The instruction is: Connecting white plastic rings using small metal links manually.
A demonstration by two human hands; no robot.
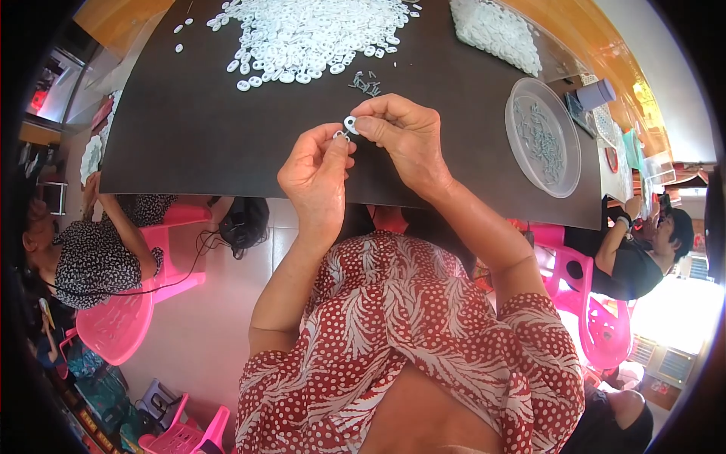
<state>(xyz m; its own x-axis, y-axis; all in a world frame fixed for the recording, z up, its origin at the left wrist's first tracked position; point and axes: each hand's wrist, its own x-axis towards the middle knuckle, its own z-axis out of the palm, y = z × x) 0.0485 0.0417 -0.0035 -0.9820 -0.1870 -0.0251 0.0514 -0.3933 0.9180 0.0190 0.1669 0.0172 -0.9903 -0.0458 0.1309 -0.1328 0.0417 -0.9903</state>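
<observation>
White pieces (351, 129) sit pinched, one each, in left hand (314, 166) and right hand (411, 142).

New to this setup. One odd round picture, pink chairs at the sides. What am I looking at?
There's no robot: these are a person's own bare hands. The picture comes from a wide fisheye camera on their head, looking down, so straight edges bend.

On the dark table lie a big pile of white pieces, a few loose grey pins and, on the right, a round clear tray with more pins.

The left hand and right hand each pinch a small white piece, held close together.
</observation>
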